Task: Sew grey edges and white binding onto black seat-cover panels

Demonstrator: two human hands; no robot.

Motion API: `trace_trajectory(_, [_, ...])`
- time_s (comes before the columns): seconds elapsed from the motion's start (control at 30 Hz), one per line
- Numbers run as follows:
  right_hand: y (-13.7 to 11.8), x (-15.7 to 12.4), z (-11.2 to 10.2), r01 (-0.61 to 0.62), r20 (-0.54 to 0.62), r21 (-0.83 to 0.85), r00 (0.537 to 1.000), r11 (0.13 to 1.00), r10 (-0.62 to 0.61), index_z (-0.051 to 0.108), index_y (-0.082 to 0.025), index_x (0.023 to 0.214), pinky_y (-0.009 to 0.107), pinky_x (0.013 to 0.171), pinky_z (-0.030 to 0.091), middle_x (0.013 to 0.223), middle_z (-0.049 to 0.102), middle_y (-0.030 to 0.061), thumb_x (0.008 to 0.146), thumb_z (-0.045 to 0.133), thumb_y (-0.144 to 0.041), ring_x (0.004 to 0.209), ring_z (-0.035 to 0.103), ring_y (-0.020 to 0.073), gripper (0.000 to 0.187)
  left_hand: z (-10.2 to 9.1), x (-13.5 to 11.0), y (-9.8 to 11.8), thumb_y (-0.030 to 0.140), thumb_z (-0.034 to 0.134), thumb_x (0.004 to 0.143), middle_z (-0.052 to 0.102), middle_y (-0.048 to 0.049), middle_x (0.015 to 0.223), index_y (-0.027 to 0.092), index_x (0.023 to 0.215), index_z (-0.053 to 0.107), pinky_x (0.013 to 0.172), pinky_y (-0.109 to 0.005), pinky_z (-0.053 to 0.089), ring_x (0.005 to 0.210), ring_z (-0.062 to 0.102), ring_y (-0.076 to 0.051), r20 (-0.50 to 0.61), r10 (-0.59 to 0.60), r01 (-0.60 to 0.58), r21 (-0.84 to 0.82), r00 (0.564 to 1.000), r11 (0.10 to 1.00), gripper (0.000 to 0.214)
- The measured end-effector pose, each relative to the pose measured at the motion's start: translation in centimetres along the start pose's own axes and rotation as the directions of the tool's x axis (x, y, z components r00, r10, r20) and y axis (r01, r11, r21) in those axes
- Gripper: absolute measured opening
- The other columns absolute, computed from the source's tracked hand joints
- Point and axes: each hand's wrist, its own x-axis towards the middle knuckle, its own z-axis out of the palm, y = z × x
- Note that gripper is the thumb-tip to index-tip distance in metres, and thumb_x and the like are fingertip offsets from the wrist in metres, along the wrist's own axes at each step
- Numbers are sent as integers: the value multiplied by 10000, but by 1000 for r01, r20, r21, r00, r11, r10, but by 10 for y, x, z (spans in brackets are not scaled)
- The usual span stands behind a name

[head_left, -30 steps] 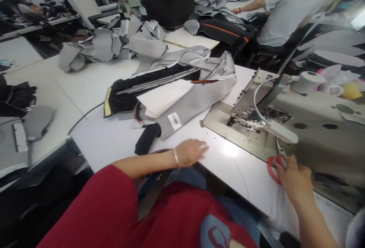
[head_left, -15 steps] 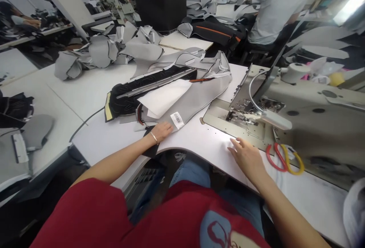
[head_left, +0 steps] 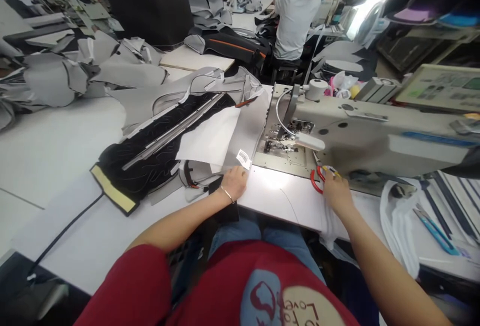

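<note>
My left hand (head_left: 234, 183) is closed on the near edge of a grey fabric cover (head_left: 245, 126), just below its white barcode label (head_left: 243, 159). On the cover lie a white sheet (head_left: 208, 138) and a black quilted panel (head_left: 168, 138) with a zipper-like strip along it. My right hand (head_left: 337, 193) has its fingers around the yellow handle of a pair of scissors (head_left: 313, 182); the red handle shows to the left. The scissors lie beside the sewing machine (head_left: 360, 136), their blades pointing towards its bed.
Grey fabric pieces (head_left: 48, 76) are heaped at the left back. On the right are a roll of white tape (head_left: 399, 226) and a blue-handled cutter (head_left: 437, 231). A person in a white shirt (head_left: 292, 23) sits further back. A black wrapped column (head_left: 144, 3) stands behind the table.
My right hand has moved from the table edge onto the scissors and closed there. My left hand still holds the cover, which has shifted closer to the machine. The view has turned right.
</note>
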Motion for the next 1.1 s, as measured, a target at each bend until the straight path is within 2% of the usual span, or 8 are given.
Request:
trace_trajectory(0.13, [-2,9,-2,-54,35,99,998,994,51,378,-39,1184,303,661,342,853,550,173,729,411,-159,756,525,243,471,-17,-1,-5,452,571,666,540,-94,851,132,855,537,739,-340,408,844,481,-230,140,77,-44,-222,987,974,373])
trace_trajectory(0.27, [2,0,0,-88,67,188,995,978,76,344,-112,1218,271,610,335,843,539,120,739,421,-218,724,511,211,497,-10,11,3,406,464,769,543,-123,879,110,869,526,688,-341,420,842,500,-242,153,-109,131,-143,982,981,318])
trace_trajectory(0.37, [0,-10,1,17,18,185,1000,983,-21,361,-174,1218,267,618,322,827,529,86,765,388,-182,710,488,186,454,3,22,10,256,415,798,557,-131,860,108,829,530,613,-325,416,798,532,-240,227,-236,264,-100,945,959,190])
trace_trajectory(0.5, [-19,-12,-6,234,-55,138,972,962,-229,421,-242,1182,275,640,280,778,503,65,793,323,-98,716,449,179,426,10,28,3,240,434,774,578,-73,742,142,708,526,588,-286,396,680,544,-186,271,-260,344,-333,927,878,149])
trace_trajectory(0.67, [-57,1,-22,371,-148,191,926,909,-346,456,-227,1142,290,652,231,788,482,82,837,285,-125,737,400,188,364,5,27,-14,333,475,738,480,27,463,147,649,511,432,-191,309,420,416,-77,385,-331,496,-777,862,388,209])
trace_trajectory(0.83, [-80,12,-30,413,-205,191,904,891,-375,455,-222,1132,307,645,203,773,471,85,836,256,-106,726,381,196,374,0,31,-19,351,582,658,410,43,419,114,608,506,359,-160,195,372,337,-32,480,-307,482,-873,822,-72,254])
trace_trajectory(0.97, [-87,17,-29,424,-211,194,899,884,-385,446,-215,1137,302,635,189,769,472,81,830,268,-102,719,381,191,372,-2,34,-20,313,669,579,424,28,460,98,587,500,349,-147,173,392,340,-19,523,-270,458,-847,809,-270,273])
trace_trajectory(1.1, [-94,21,-29,434,-223,163,891,886,-395,445,-215,1127,298,606,178,744,474,73,828,275,-103,704,391,184,362,-1,38,-19,298,683,563,422,28,473,92,574,490,341,-135,157,389,329,-8,525,-246,439,-836,815,-330,282])
